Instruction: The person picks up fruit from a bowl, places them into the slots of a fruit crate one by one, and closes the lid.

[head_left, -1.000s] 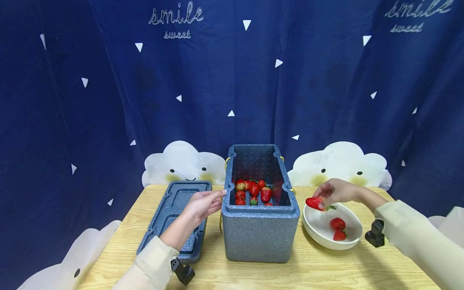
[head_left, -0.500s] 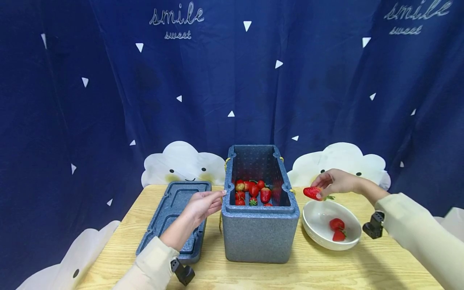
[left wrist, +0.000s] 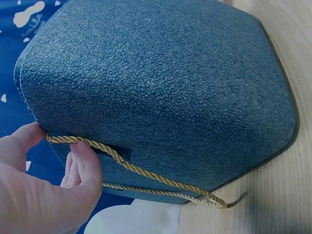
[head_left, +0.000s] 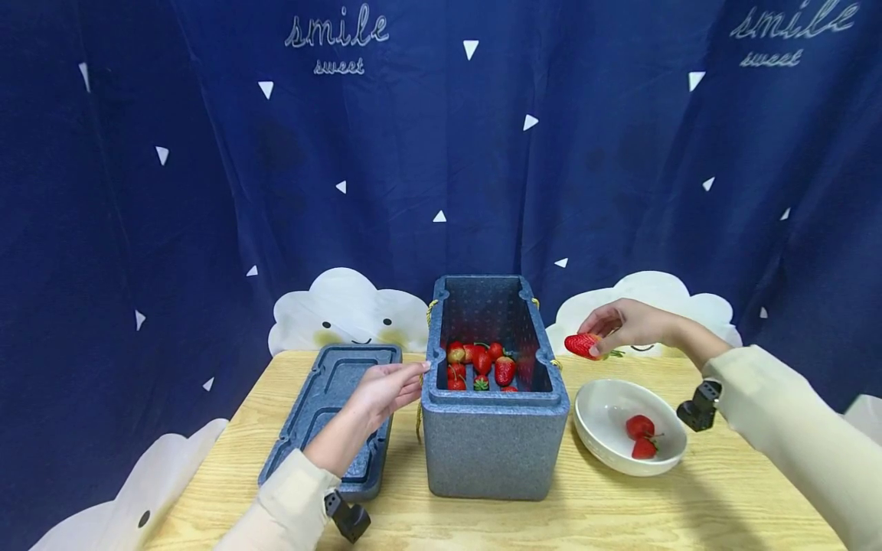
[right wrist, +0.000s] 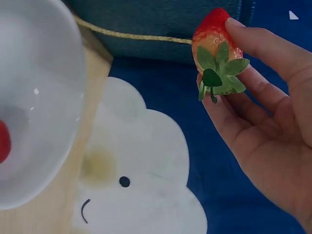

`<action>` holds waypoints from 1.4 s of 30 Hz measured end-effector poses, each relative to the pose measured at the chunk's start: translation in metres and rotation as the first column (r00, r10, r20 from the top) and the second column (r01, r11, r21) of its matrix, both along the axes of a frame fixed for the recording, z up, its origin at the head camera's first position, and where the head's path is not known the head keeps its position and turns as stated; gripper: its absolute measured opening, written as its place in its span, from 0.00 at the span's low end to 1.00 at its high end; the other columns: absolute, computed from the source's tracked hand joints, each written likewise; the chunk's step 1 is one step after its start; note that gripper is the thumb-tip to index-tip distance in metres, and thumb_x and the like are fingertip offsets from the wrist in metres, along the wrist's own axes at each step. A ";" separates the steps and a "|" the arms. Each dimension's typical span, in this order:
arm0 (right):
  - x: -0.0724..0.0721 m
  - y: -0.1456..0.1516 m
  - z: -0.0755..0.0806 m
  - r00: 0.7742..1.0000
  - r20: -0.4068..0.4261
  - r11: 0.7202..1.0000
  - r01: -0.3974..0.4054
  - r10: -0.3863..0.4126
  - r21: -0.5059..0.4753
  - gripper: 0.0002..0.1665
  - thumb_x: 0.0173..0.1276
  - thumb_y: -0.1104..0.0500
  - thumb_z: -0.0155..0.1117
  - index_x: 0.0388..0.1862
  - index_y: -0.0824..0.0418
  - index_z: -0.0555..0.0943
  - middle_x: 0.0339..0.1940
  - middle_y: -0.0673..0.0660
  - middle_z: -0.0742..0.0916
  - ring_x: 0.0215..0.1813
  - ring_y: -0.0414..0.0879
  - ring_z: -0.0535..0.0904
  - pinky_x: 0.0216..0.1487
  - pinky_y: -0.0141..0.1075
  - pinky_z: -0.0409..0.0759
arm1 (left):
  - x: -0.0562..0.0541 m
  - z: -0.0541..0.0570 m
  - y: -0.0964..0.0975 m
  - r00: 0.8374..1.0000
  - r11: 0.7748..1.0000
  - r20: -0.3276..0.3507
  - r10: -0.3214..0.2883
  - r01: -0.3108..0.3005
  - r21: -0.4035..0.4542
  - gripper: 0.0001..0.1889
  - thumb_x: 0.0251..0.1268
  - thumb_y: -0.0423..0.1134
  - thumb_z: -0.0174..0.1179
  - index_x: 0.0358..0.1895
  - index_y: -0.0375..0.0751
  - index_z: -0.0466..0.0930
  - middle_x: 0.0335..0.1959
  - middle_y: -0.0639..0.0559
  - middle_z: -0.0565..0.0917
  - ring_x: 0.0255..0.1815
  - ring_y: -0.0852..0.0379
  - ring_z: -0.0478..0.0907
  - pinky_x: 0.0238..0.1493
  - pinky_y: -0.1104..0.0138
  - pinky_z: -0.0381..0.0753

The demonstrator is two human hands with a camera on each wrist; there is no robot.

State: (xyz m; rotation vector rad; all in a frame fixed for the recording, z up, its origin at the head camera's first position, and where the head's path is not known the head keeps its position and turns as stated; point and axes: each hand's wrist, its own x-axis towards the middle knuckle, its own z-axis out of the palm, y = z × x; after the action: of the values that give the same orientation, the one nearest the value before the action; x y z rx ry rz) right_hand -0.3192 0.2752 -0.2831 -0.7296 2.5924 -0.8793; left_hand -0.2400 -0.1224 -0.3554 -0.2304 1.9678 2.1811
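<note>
My right hand (head_left: 630,323) pinches a large red strawberry (head_left: 582,346) by its sides between thumb and fingers, above the far left rim of a white bowl (head_left: 598,448). Its green leaves (right wrist: 222,73) face the right wrist camera. Two strawberries (head_left: 642,436) lie in the bowl. My left hand (head_left: 386,392) holds the left rim of a blue-grey foam box (head_left: 492,451), thumb at the edge and fingers against the outer side by a gold rope (left wrist: 122,158). Several strawberries (head_left: 482,361) lie on the floor of the open box.
The box's lid (head_left: 344,413) lies on the wooden table (head_left: 496,528), left of the box and partly behind my left forearm. A dark blue curtain (head_left: 386,176) with white clouds (head_left: 347,302) hangs behind the table's far edge.
My right hand has lifted the strawberry up and leftward, away from the bowl and closer to the box. The left hand keeps its place at the rim.
</note>
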 end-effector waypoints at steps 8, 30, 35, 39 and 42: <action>-0.005 -0.012 0.015 0.999 -0.030 1.000 -0.028 0.027 -0.009 0.25 0.56 0.60 0.73 0.51 0.69 0.79 0.43 0.61 0.88 0.41 0.39 0.81 0.44 0.27 0.82 | 0.001 -0.002 0.000 1.000 1.000 0.006 0.000 0.000 0.001 0.29 0.64 0.38 0.61 0.63 0.22 0.66 0.63 0.29 0.73 0.66 0.39 0.71 0.65 0.57 0.76; -0.016 -0.056 0.057 0.997 -0.072 0.999 -0.035 0.036 0.015 0.26 0.57 0.59 0.73 0.53 0.67 0.79 0.45 0.62 0.88 0.41 0.41 0.83 0.43 0.29 0.83 | -0.001 0.000 -0.002 1.000 1.000 0.013 0.003 -0.003 -0.015 0.28 0.63 0.38 0.62 0.61 0.23 0.68 0.62 0.30 0.73 0.65 0.39 0.72 0.64 0.56 0.77; -0.016 -0.065 0.068 0.996 -0.088 1.000 -0.011 0.012 0.014 0.26 0.58 0.57 0.72 0.54 0.65 0.79 0.47 0.62 0.88 0.43 0.44 0.83 0.46 0.32 0.84 | -0.002 0.001 -0.001 1.000 1.000 0.005 0.000 0.000 -0.017 0.27 0.63 0.38 0.62 0.60 0.23 0.70 0.61 0.31 0.75 0.61 0.44 0.75 0.62 0.58 0.79; -0.017 -0.073 0.074 0.994 -0.104 1.000 -0.015 0.014 -0.009 0.26 0.59 0.57 0.72 0.55 0.65 0.79 0.47 0.61 0.88 0.44 0.44 0.84 0.50 0.36 0.85 | -0.002 0.001 0.000 1.000 1.000 0.003 0.004 -0.004 -0.023 0.26 0.63 0.38 0.62 0.59 0.24 0.71 0.59 0.32 0.77 0.55 0.49 0.77 0.60 0.60 0.81; -0.019 -0.079 0.077 0.993 -0.117 0.999 -0.019 0.016 -0.030 0.25 0.59 0.58 0.72 0.55 0.64 0.79 0.47 0.61 0.88 0.44 0.45 0.84 0.53 0.38 0.85 | -0.001 0.001 0.000 1.000 1.000 0.009 0.003 -0.003 -0.022 0.27 0.63 0.38 0.62 0.60 0.24 0.70 0.60 0.31 0.76 0.59 0.46 0.76 0.62 0.58 0.79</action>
State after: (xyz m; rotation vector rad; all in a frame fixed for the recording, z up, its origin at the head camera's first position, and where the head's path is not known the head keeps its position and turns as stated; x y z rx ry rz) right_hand -0.3380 0.1963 -0.2064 -0.8346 2.6748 -0.8982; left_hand -0.2415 -0.1226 -0.3543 -0.2463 1.9882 2.1579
